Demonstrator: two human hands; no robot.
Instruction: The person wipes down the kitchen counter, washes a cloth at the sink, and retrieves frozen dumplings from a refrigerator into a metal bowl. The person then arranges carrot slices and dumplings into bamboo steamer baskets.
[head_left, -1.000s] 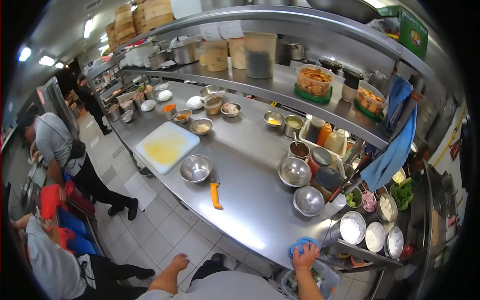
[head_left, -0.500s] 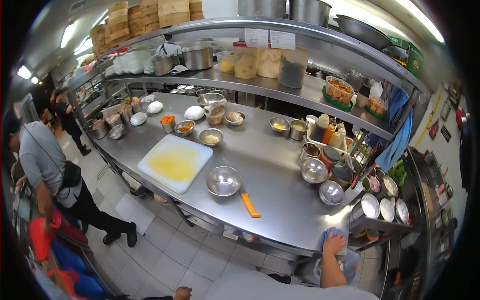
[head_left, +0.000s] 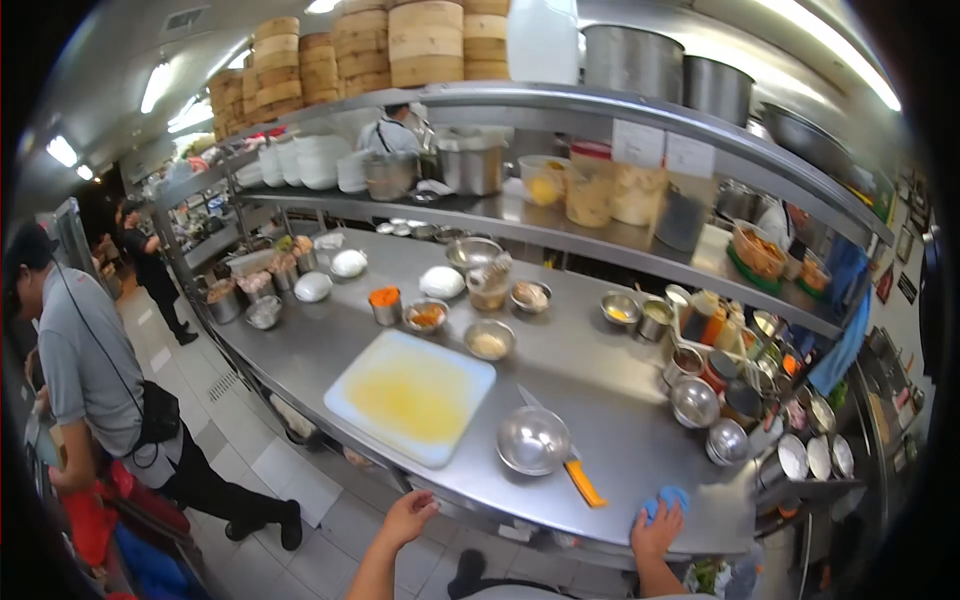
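Right hand (head_left: pixel 657 531) fingers clamped on crumpled blue cloth (head_left: pixel 667 498) at steel table (head_left: pixel 640 440) near edge; orange-handled knife (head_left: pixel 580 478) just left; left hand (head_left: pixel 410 516) loosely curled, empty, off the table edge.

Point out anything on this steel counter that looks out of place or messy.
The white cutting board carries a broad yellow smear across its middle. A knife with an orange handle lies partly under the steel bowl, its handle angled toward the counter's front edge, close to the right hand pressing a blue cloth. Nothing looks spilled or damaged.

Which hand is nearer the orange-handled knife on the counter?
Right. The right hand, pressing a blue cloth, sits just right of the knife. The left hand hangs off the counter edge, farther left.
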